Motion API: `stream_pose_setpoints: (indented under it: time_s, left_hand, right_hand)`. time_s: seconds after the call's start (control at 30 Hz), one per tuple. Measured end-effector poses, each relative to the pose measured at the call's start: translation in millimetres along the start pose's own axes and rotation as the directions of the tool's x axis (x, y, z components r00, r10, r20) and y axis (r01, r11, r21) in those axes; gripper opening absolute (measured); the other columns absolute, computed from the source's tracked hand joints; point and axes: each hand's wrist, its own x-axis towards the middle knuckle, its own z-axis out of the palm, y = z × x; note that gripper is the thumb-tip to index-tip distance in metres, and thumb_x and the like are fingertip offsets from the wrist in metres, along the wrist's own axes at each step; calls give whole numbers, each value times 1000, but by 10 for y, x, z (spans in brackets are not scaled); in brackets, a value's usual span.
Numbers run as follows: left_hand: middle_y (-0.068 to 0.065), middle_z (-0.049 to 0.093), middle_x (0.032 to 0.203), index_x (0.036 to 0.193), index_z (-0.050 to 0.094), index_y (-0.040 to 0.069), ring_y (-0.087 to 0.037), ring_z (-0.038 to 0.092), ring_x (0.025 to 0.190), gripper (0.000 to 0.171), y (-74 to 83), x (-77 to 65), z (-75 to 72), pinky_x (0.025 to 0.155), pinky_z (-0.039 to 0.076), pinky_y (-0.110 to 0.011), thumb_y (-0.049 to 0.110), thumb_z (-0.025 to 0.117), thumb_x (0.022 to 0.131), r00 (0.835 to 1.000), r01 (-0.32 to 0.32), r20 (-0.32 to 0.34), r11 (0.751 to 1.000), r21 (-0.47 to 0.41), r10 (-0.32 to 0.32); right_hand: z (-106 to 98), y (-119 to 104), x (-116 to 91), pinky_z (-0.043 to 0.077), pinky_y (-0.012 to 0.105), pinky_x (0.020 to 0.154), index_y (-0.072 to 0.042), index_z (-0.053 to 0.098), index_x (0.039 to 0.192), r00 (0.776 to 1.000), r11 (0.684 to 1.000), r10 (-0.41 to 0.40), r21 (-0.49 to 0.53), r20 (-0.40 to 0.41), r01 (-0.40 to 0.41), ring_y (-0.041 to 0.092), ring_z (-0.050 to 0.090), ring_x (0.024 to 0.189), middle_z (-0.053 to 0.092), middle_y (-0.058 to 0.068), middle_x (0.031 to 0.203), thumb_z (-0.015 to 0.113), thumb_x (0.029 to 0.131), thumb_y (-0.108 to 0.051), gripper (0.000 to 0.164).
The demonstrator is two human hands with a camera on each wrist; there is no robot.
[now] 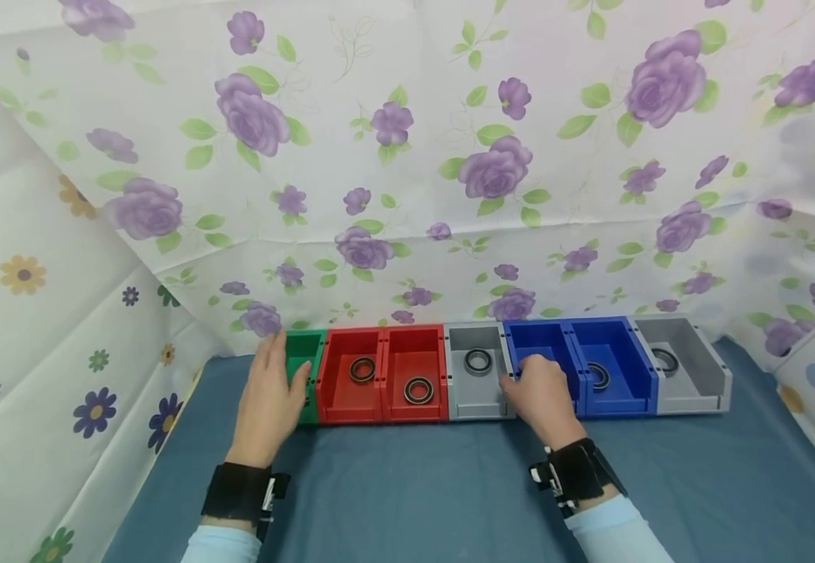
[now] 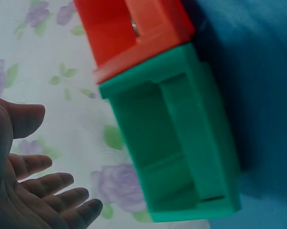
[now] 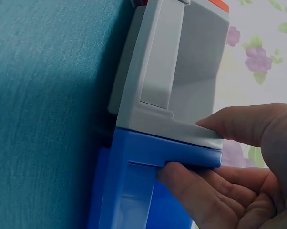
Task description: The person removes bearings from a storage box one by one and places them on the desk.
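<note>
A row of joined plastic bins stands against the wall cloth. My left hand (image 1: 267,399) is at the left end, beside the green bin (image 1: 313,344), fingers extended and thumb spread. In the left wrist view that hand is apart from the green bin (image 2: 212,143), holding nothing. My right hand (image 1: 544,395) pinches the adjoining walls of the middle grey bin (image 1: 474,403) and the left blue bin (image 1: 537,335). The right wrist view has its thumb on the grey bin (image 3: 158,62) and its fingers inside the blue bin (image 3: 134,195). A ring-shaped bearing (image 1: 478,351) lies in the middle grey bin.
Two red bins (image 1: 414,340) hold one bearing (image 1: 418,381) each. Right of my right hand, another blue bin (image 1: 622,352) and an end grey bin (image 1: 696,375) each hold a bearing. Blue cloth (image 1: 407,493) covers the table; floral cloth (image 1: 407,172) hangs behind.
</note>
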Motion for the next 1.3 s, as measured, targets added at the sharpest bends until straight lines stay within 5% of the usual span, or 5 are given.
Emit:
stream_pose_setpoints:
  time_s: [0.23, 0.6, 0.93, 1.1, 1.3]
  left_hand:
    - [-21, 28, 145, 146, 26, 6, -38, 30, 129, 59, -152, 56, 108, 96, 32, -56, 27, 50, 96, 994, 42, 97, 999, -19, -40]
    - [-19, 29, 145, 147, 23, 6, -37, 31, 129, 62, -402, 70, 295, 98, 31, -54, 31, 49, 97, 960, 117, 261, 993, -34, -104]
    - [-26, 25, 145, 143, 30, -1, -41, 22, 132, 63, -437, 177, 308, 100, 28, -55, 13, 58, 88, 922, 115, 372, 993, 1, -107]
    - [-27, 21, 146, 141, 34, 0, -44, 15, 133, 64, -425, 202, 323, 100, 25, -57, 6, 58, 82, 891, 125, 438, 992, 21, -121]
    - [-27, 23, 145, 139, 39, 1, -44, 15, 133, 62, -412, 205, 348, 98, 28, -57, 4, 55, 79, 879, 139, 453, 989, 56, -149]
  right_hand:
    - [-9, -16, -4, 44, 27, 45, -1, 65, 100, 1000, 1000, 27, 4, 0, -27, 15, 54, 58, 60, 9, 83, 66, 84, -30, 33]
    - [-26, 0, 4, 44, 28, 46, -3, 66, 92, 1000, 1000, 22, -3, 11, -22, 16, 53, 58, 58, 6, 77, 66, 83, -29, 28]
    - [-35, -18, 10, 48, 29, 53, 2, 63, 109, 999, 999, 37, 2, 28, -37, 17, 56, 68, 61, 17, 101, 66, 84, -30, 41]
    - [-27, -23, 16, 47, 28, 51, 1, 64, 106, 999, 999, 35, -9, 27, -35, 17, 55, 66, 62, 14, 95, 66, 84, -30, 38]
    - [-31, -36, 6, 45, 27, 49, 0, 65, 104, 999, 999, 36, -9, 27, -36, 16, 55, 62, 61, 12, 90, 66, 84, -29, 35]
